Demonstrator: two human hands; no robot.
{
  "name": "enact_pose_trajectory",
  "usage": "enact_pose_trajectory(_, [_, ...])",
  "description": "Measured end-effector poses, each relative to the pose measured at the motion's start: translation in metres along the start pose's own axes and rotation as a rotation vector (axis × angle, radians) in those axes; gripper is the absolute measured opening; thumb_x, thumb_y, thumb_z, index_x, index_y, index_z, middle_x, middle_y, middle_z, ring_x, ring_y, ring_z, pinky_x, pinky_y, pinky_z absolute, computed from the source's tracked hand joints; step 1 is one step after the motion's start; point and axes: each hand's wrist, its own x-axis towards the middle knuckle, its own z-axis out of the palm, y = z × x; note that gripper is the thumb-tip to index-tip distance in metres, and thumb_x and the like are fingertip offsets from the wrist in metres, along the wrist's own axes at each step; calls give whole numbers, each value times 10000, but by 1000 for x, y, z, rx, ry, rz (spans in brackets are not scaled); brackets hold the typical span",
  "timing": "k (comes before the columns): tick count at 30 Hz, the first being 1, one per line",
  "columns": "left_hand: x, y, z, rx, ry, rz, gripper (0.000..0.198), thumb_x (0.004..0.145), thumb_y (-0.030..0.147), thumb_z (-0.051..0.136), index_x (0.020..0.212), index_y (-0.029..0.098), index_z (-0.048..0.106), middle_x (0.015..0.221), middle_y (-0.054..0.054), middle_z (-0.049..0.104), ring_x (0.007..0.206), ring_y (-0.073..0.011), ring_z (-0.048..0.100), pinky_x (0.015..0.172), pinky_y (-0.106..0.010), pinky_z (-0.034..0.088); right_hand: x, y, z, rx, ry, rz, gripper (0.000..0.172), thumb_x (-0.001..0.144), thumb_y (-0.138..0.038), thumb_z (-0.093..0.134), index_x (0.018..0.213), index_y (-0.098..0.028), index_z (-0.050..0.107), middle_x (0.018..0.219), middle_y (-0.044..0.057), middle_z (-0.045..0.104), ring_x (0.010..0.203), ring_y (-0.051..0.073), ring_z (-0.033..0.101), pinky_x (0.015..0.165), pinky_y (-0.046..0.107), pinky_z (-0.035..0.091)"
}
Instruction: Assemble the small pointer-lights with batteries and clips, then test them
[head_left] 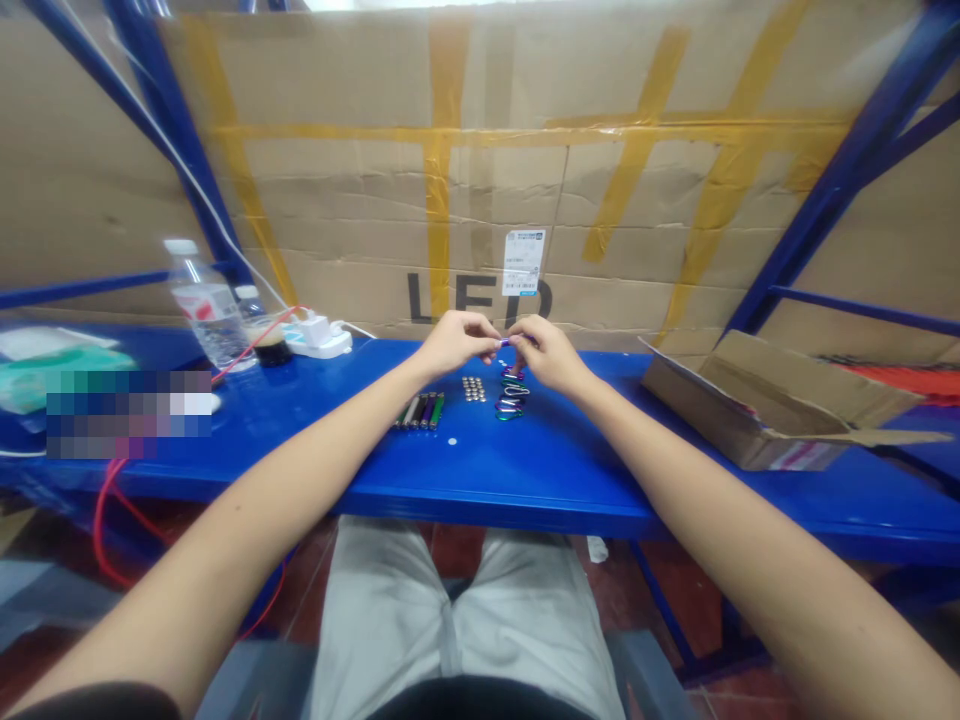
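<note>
Both my hands meet above the blue table (525,470). My left hand (456,340) and my right hand (546,352) pinch a small purple piece (505,343) between their fingertips. A chain of coloured clips (511,393) hangs from it down to the table. Just left of the chain lies a cluster of small silver button cells (473,389). Further left, a row of small coloured tubes (421,410) lies side by side. A single white dot-like piece (452,440) rests near the front.
An open cardboard box (757,410) sits at the right. At the left stand a water bottle (204,305), a dark jar (264,330) and a white power strip (319,335) with red and white cables. Taped cardboard (480,150) and blue frame bars back the table.
</note>
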Motion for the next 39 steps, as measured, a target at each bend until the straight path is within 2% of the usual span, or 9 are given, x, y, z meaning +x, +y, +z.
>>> enact_pose_trajectory(4, [1,2,-3,44,-1,75,56,753,111,734,783,94,690,651,-24,683,566,-99,640,586,-240,520,1,-2,-4,69,-78,32,53,876,-211,580,885,-200,530,920,40,574,590,145,628,560,315,511])
enact_pose_trajectory(9, [2,6,-7,-33,56,32,137,743,105,761,848,87,676,690,-36,698,575,-104,650,603,-251,532,2,-1,-6,203,-92,30,206,856,-161,559,992,-233,422,810,-15,598,647,169,658,622,340,540])
enact_pose_trajectory(15, [4,4,-5,-303,100,-230,131,742,66,788,820,46,685,671,-76,693,610,-119,665,681,-290,569,1,0,-2,207,-73,-10,93,898,-192,508,964,-221,450,718,-7,630,697,180,677,706,364,546])
enact_pose_trajectory(18, [6,2,-5,-470,126,-388,68,786,11,731,763,59,689,683,-71,688,621,-87,653,713,-248,572,-1,1,3,172,-24,-37,75,907,-201,500,965,-219,457,739,-4,633,696,170,670,735,369,545])
enact_pose_trajectory(21, [8,0,-7,-530,103,-481,125,823,12,695,716,78,690,686,-70,689,617,-68,636,696,-210,568,-3,1,7,103,-3,-52,84,917,-207,481,998,-218,459,722,-12,629,668,162,653,722,355,533])
enact_pose_trajectory(25, [7,-1,-8,-413,99,-365,68,783,70,768,752,73,708,676,-70,695,590,-84,635,671,-249,574,-5,-3,6,-6,-12,-69,103,929,-207,459,1026,-205,495,703,-4,638,650,164,642,703,340,516])
enact_pose_trajectory(29, [3,2,-4,-263,106,-212,154,726,140,834,769,63,709,642,-59,688,568,-105,637,640,-285,570,-6,-9,1,-49,-25,-59,87,934,-205,459,967,-195,538,669,6,635,633,170,642,694,335,513])
enact_pose_trajectory(35, [0,4,0,-40,71,-7,163,740,208,804,783,81,711,647,-48,693,558,-118,640,603,-271,542,-4,-9,-1,136,-58,96,159,948,-326,512,889,-183,548,759,32,621,573,163,649,565,320,544])
enact_pose_trajectory(39, [0,1,0,93,56,120,100,765,209,741,787,115,717,669,-32,694,575,-119,636,601,-256,517,-2,-8,-1,238,-54,148,260,927,-423,586,844,-178,567,788,54,629,639,171,658,551,321,586])
